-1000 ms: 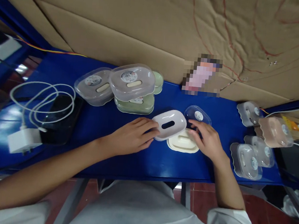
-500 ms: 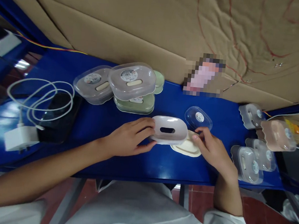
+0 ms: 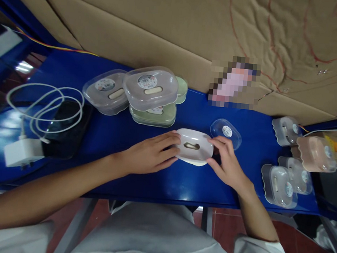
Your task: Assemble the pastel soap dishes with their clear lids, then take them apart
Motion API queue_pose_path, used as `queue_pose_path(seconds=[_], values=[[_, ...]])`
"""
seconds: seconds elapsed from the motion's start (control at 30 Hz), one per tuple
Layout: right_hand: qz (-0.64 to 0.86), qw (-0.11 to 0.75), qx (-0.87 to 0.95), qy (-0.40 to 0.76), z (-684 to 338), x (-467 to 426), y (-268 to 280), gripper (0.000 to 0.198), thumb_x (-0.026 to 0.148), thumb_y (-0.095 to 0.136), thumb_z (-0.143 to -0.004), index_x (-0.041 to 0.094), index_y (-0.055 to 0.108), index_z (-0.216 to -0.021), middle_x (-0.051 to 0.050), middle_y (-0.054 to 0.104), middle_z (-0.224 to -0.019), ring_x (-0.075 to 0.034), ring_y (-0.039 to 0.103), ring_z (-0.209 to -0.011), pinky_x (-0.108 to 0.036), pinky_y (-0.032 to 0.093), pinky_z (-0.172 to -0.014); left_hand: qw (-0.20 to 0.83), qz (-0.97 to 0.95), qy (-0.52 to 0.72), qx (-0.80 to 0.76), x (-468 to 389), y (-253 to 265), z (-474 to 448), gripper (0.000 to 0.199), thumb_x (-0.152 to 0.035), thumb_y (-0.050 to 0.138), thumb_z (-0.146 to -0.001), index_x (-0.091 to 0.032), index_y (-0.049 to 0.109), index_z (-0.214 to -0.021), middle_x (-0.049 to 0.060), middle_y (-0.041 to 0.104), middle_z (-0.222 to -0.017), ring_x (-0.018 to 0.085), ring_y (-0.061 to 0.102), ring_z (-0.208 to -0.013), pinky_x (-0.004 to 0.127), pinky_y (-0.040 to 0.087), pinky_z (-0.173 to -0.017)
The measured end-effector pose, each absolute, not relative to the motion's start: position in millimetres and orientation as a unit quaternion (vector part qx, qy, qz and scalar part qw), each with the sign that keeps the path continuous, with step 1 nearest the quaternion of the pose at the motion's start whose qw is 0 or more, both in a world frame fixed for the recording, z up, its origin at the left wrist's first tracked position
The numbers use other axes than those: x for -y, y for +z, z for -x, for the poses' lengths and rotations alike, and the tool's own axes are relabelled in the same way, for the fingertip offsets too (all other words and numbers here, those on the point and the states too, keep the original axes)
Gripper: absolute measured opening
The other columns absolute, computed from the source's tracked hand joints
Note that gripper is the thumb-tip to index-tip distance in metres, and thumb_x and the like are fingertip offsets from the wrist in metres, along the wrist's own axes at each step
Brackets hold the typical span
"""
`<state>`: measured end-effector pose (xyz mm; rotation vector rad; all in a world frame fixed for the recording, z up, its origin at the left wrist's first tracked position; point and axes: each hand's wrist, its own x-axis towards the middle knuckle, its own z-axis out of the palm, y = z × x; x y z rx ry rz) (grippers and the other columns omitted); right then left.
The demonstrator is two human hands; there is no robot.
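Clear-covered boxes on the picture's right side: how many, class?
4: a back gray box, a pink box right of it, a front gray box, and a partly hidden gray box behind that. More may be hidden.

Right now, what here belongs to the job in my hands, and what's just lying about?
In use:
slotted dish, between left hand and right hand
cream base under it
clear lid nearby, probably

Lying about, seemingly:
white charger
dark slab
lidded boxes at left
boxes at right

A pale grey garment (image 3: 146, 230) is worn; its front is creased by long folds; the forearms (image 3: 88, 180) are bared by loose, pale sleeves (image 3: 259, 252).
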<state>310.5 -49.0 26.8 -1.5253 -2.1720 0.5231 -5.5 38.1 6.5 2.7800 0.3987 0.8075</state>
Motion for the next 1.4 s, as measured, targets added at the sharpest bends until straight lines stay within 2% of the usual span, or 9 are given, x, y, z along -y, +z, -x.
queue_pose_path(seconds=[0.07, 0.13, 0.27, 0.4, 0.63, 0.93, 1.07, 1.27, 1.4], values=[[0.52, 0.166, 0.829, 0.123, -309, 47, 25, 0.068, 0.058, 0.065, -0.105, 0.031, 0.047, -0.164, -0.017, 0.047, -0.165, -0.037, 0.054, -0.148, -0.058, 0.05, -0.119, 0.118, -0.944, 0.27, -0.15, -39, 5, 5, 0.02, -0.014, 0.06, -0.106, -0.013, 0.066, -0.125, 0.015, 0.071, -0.128, 0.028, 0.066, -0.136, 0.052, 0.049, -0.129], [0.5, 0.148, 0.85, 0.076, -307, 45, 25, 0.069, 0.058, 0.069, -0.103, 0.033, 0.048, -0.164, -0.015, 0.049, -0.168, -0.04, 0.047, -0.155, -0.063, 0.043, -0.123, 0.122, -0.942, 0.268, -0.162, -41, 3, 5, 0.024, -0.013, 0.057, -0.107, -0.014, 0.065, -0.13, 0.015, 0.071, -0.132, 0.026, 0.065, -0.138, 0.053, 0.046, -0.131], [0.472, 0.146, 0.869, 0.043, -304, 43, 27, 0.054, 0.049, 0.068, -0.106, 0.035, 0.058, -0.157, -0.01, 0.067, -0.153, -0.034, 0.058, -0.147, -0.059, 0.043, -0.121, 0.121, -0.945, 0.256, -0.162, -41, 1, 5, 0.025, -0.018, 0.058, -0.109, -0.015, 0.064, -0.133, 0.015, 0.07, -0.141, 0.026, 0.064, -0.142, 0.053, 0.044, -0.132], [0.445, 0.13, 0.886, 0.016, -299, 46, 30, 0.066, 0.055, 0.071, -0.102, 0.029, 0.054, -0.161, -0.013, 0.07, -0.145, -0.035, 0.061, -0.141, -0.057, 0.046, -0.117, 0.113, -0.95, 0.243, -0.16, -41, -1, 4, 0.023, -0.017, 0.062, -0.107, -0.016, 0.067, -0.13, 0.015, 0.07, -0.142, 0.027, 0.062, -0.144, 0.053, 0.044, -0.132], [0.439, 0.108, 0.892, 0.002, -292, 50, 27, 0.062, 0.045, 0.066, -0.108, 0.03, 0.05, -0.165, -0.012, 0.075, -0.134, -0.031, 0.068, -0.126, -0.049, 0.055, -0.106, 0.105, -0.95, 0.251, -0.153, -41, -4, 3, 0.027, -0.014, 0.06, -0.107, -0.015, 0.066, -0.133, 0.015, 0.069, -0.145, 0.029, 0.062, -0.145, 0.051, 0.049, -0.129], [0.434, 0.09, 0.896, 0.011, -289, 50, 23, 0.058, 0.038, 0.063, -0.109, 0.041, 0.048, -0.165, -0.008, 0.058, -0.164, -0.031, 0.062, -0.139, -0.052, 0.05, -0.112, 0.097, -0.954, 0.245, -0.141, -41, 1, 7, 0.028, -0.01, 0.064, -0.102, -0.017, 0.071, -0.129, 0.015, 0.071, -0.143, 0.028, 0.063, -0.144, 0.046, 0.049, -0.129], [0.421, 0.087, 0.902, 0.038, -294, 46, 24, 0.059, 0.049, 0.062, -0.108, 0.039, 0.048, -0.165, -0.009, 0.057, -0.165, -0.033, 0.061, -0.14, -0.054, 0.047, -0.116, 0.08, -0.96, 0.231, -0.137, -41, 1, 8, 0.024, -0.018, 0.066, -0.104, -0.016, 0.071, -0.128, 0.015, 0.07, -0.144, 0.028, 0.063, -0.145, 0.044, 0.047, -0.13], [0.636, 0.103, 0.765, -0.015, -339, 33, 17, 0.075, 0.062, 0.053, -0.108, 0.034, 0.031, -0.174, -0.018, 0.033, -0.178, -0.046, 0.033, -0.163, -0.077, 0.032, -0.123, 0.096, -0.953, 0.237, -0.164, -41, 4, 9, 0.024, -0.017, 0.067, -0.104, -0.017, 0.071, -0.127, 0.014, 0.072, -0.14, 0.028, 0.067, -0.139, 0.047, 0.051, -0.125], [0.682, 0.092, 0.726, 0.009, -359, 27, 10, 0.075, 0.065, 0.055, -0.106, 0.032, 0.037, -0.172, -0.02, 0.038, -0.175, -0.046, 0.043, -0.158, -0.076, 0.044, -0.117, 0.114, -0.941, 0.27, -0.17, -41, 4, 11, 0.021, -0.017, 0.067, -0.105, -0.017, 0.07, -0.125, 0.015, 0.072, -0.134, 0.028, 0.072, -0.128, 0.044, 0.059, -0.114]])
